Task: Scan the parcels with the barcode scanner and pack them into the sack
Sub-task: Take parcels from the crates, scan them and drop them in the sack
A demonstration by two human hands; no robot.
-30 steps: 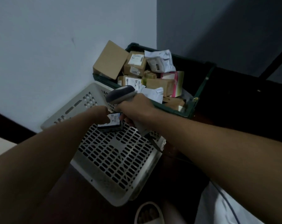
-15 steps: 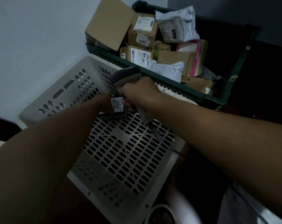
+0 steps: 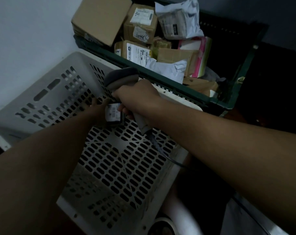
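My right hand (image 3: 137,99) grips the handle of a grey barcode scanner (image 3: 121,78), whose head points left and down. Just below the scanner head my left hand (image 3: 98,109) holds a small dark parcel (image 3: 114,114) with a white label facing up. Both hands hover over an overturned white perforated basket (image 3: 120,163). Behind it a dark green crate (image 3: 237,85) holds several cardboard boxes (image 3: 99,19) and white mailer bags (image 3: 179,19). A pale fabric edge at the bottom right (image 3: 242,223) may be the sack; I cannot tell.
A white wall fills the left side. The scanner's cable (image 3: 162,150) trails down to the right across the basket. A dark surface lies right of the crate. A round pale object (image 3: 162,224) sits at the bottom edge.
The view has tilted down and moved closer to the basket and crate. Both hands stay together, and the small parcel has turned more upright under the scanner head.
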